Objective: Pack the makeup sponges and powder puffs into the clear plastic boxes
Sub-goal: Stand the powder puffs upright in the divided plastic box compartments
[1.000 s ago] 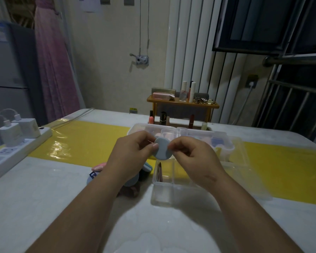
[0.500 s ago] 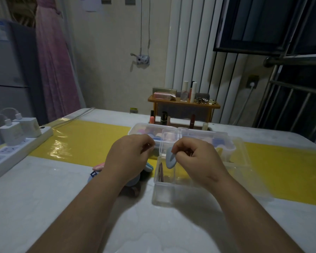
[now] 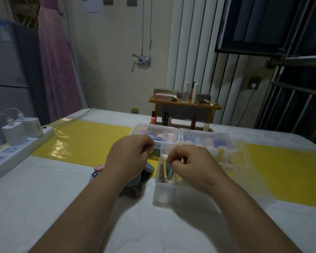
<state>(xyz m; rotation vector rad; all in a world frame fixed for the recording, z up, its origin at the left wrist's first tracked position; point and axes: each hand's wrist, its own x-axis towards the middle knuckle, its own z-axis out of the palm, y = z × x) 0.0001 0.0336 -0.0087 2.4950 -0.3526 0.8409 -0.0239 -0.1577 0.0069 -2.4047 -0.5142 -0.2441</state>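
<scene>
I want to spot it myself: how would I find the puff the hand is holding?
On the white table, find the nearest clear box. The right hand pinches a puff at its left end. It is pale blue, unlike the darker pieces inside.

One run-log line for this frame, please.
step: puff into box | right hand: pinches blue puff edge-on inside near clear box | left hand: curled, nothing visible in it

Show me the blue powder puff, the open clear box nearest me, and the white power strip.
blue powder puff (image 3: 169, 171), head view, its lower visible face.
open clear box (image 3: 169, 195), head view, near front wall.
power strip (image 3: 11, 152), head view, top of its white body.
</scene>
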